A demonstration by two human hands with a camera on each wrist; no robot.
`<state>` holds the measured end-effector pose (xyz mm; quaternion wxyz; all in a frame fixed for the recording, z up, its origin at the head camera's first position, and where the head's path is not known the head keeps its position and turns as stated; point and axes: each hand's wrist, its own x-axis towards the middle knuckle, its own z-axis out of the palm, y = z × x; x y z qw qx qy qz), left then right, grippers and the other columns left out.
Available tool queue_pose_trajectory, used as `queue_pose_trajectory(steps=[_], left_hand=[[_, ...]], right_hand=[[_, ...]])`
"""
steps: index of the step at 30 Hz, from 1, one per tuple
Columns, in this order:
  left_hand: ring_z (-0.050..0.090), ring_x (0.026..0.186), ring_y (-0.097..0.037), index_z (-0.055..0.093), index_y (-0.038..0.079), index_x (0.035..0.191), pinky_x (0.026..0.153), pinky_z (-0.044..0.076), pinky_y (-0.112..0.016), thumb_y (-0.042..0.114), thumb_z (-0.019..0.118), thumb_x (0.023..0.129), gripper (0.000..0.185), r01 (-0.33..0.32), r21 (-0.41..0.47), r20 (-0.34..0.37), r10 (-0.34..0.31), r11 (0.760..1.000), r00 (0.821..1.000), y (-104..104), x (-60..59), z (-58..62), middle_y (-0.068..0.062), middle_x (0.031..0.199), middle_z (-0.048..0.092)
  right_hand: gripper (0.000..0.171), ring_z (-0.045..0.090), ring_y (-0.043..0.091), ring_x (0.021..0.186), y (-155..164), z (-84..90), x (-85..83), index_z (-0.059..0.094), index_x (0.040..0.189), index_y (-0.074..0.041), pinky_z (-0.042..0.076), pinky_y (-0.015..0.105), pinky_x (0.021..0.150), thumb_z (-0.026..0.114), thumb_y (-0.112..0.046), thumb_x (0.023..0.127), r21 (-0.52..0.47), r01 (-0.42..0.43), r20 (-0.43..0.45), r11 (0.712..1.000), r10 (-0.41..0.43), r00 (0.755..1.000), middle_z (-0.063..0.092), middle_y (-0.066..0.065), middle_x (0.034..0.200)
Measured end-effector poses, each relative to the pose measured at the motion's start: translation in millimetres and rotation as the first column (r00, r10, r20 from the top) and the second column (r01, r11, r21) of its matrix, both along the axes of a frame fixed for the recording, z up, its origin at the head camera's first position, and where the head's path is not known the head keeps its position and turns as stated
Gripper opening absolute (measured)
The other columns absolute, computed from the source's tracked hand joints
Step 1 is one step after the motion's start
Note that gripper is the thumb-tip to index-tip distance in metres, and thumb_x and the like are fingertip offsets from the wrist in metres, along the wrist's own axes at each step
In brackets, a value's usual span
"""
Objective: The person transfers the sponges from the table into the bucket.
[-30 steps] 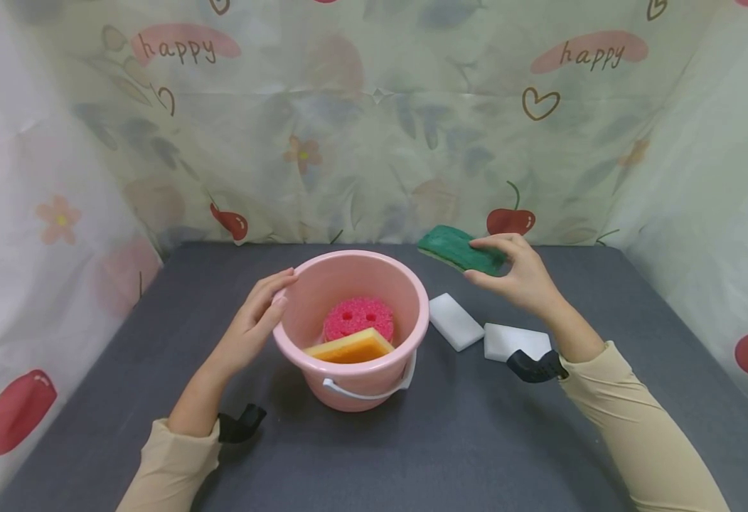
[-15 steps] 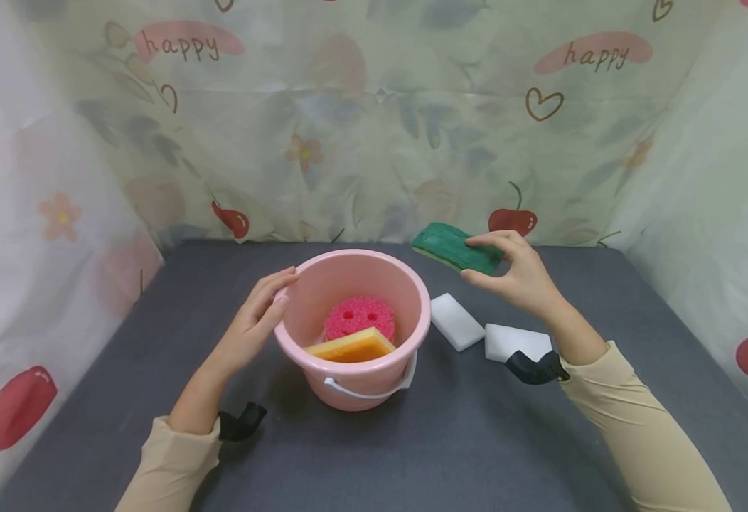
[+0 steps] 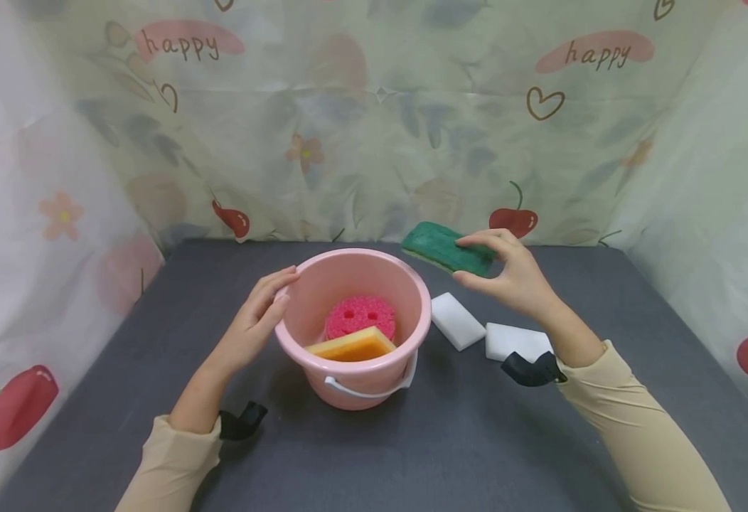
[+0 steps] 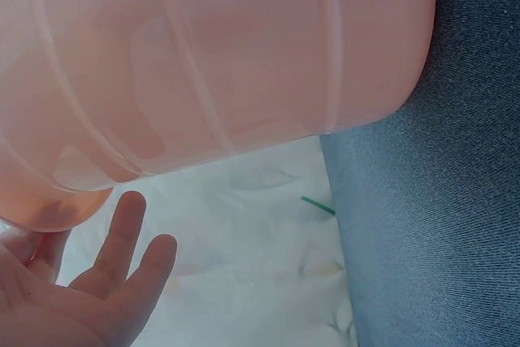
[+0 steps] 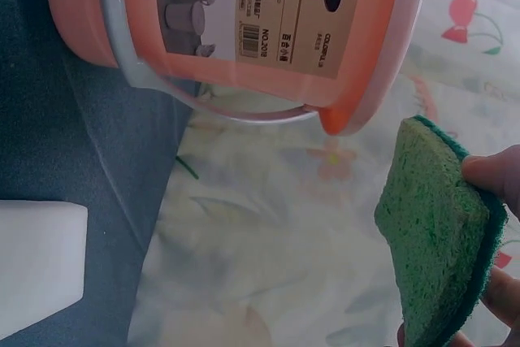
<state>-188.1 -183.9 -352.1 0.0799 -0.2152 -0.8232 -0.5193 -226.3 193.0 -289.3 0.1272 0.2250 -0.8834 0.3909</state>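
Note:
A pink bucket stands on the dark grey table. Inside it lie a pink round sponge with a smiley face and a yellow-orange sponge. My left hand rests with straight fingers against the bucket's left rim; the left wrist view shows the bucket wall close to that hand. My right hand pinches a green scouring sponge in the air, just right of the bucket's far rim. The right wrist view shows this green sponge beside the bucket.
Two white sponge blocks lie on the table right of the bucket, one also in the right wrist view. Patterned curtains close off the back and both sides. The bucket's white handle hangs at its front.
My right hand has carried the green sponge a little to the left, toward the bucket's rim. The left hand and the bucket have stayed put.

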Motion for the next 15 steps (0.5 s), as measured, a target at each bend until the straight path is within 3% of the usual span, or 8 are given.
queue_pose_trajectory(steps=[4, 15], left_hand=[[0.028, 0.137, -0.026, 0.043, 0.01, 0.138, 0.106, 0.032, -0.055, 0.013, 0.042, 0.097, 0.04, 0.005, 0.009, 0.007, -0.005, 1.0, 1.0, 0, 0.2, -0.1, -0.009, 0.15, 0.031], [0.027, 0.137, -0.027, 0.043, 0.01, 0.138, 0.106, 0.031, -0.056, 0.014, 0.042, 0.097, 0.04, 0.002, 0.01, 0.011, -0.002, 1.0, 1.0, 1, 1.2, 0.1, -0.009, 0.15, 0.031]], right_hand=[[0.042, 0.046, 0.022, 0.107, -4, 2.0, 2.5, 0.062, 0.118, -0.011, 0.038, 0.04, 0.084, 0.073, -0.019, 0.079, 0.003, -0.011, 0.002, 1.0, 0.011, 1.0, 0.05, 0.011, 0.124], [0.041, 0.045, 0.019, 0.105, -13, 1.4, 6.7, 0.062, 0.117, -0.009, 0.037, 0.037, 0.081, 0.073, -0.016, 0.078, 0.012, -0.058, -0.032, 0.998, 0.059, 0.998, 0.051, 0.01, 0.123]])
